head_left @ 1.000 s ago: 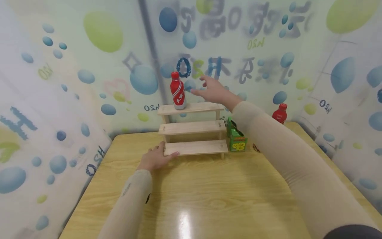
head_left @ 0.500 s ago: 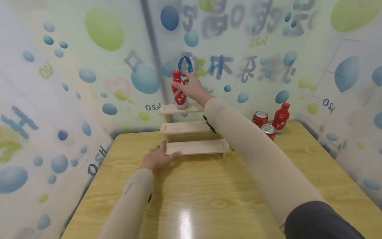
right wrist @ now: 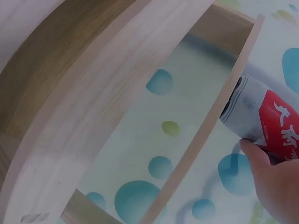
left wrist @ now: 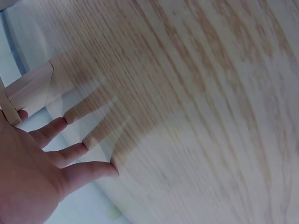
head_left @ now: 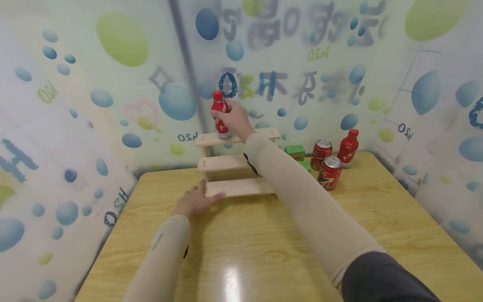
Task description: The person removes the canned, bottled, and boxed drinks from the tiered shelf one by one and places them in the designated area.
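My right hand [head_left: 237,119] grips a red plastic bottle [head_left: 219,107] with a red cap, the thumb across its front. The bottle stands upright at the left part of the top step of a three-tier wooden display rack [head_left: 241,188]. In the right wrist view, the bottle's silvery base [right wrist: 245,109] is right at the top board's edge, with my thumb beside it. My left hand [head_left: 194,201] holds the left end of the bottom step, thumb along the front edge. In the left wrist view, the other fingers [left wrist: 88,172] stretch straight down to the tabletop.
Right of the rack stand two red drink cans [head_left: 322,152] [head_left: 330,173] and another red bottle [head_left: 348,147]. Green boxes [head_left: 295,152] are partly hidden behind my right forearm. A patterned wall [head_left: 143,79] backs the wooden table [head_left: 241,239].
My right hand has moved left from open beside the bottle to a grip around it. The left hand keeps its place on the rack. The cans have come into view from behind my arm.
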A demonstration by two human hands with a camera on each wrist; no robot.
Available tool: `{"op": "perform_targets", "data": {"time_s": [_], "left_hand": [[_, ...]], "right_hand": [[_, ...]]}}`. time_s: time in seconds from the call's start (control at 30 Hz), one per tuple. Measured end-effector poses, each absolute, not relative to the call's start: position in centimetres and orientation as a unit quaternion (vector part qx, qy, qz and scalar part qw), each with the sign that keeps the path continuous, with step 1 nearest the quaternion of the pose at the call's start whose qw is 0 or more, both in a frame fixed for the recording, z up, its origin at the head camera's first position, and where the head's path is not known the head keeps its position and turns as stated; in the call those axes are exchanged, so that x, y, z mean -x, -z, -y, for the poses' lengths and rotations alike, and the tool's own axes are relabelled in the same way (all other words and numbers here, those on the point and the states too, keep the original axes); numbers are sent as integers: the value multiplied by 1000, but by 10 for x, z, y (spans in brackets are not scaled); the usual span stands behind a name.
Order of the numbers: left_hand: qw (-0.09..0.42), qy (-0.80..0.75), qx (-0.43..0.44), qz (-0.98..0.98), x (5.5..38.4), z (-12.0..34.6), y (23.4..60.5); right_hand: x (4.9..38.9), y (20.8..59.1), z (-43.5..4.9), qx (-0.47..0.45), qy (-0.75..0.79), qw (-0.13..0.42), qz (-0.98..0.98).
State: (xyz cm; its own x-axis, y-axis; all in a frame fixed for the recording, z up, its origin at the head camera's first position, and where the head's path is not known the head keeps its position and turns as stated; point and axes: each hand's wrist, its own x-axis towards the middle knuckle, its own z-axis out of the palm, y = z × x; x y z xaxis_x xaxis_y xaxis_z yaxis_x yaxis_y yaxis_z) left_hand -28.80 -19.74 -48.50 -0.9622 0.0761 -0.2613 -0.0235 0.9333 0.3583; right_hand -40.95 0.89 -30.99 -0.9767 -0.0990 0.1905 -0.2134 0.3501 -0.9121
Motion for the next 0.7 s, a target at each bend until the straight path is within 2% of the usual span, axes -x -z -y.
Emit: {"op": "perform_targets", "data": {"time_s": [0.43, 0.7], "left_hand": [[162, -196, -3, -967, 290, 197, 481], [159, -192, -4, -968, 285, 197, 476]], "right_hand": [[409, 307, -13, -92, -557, 32, 825], [404, 307, -19, -84, -570, 36, 816]]}}
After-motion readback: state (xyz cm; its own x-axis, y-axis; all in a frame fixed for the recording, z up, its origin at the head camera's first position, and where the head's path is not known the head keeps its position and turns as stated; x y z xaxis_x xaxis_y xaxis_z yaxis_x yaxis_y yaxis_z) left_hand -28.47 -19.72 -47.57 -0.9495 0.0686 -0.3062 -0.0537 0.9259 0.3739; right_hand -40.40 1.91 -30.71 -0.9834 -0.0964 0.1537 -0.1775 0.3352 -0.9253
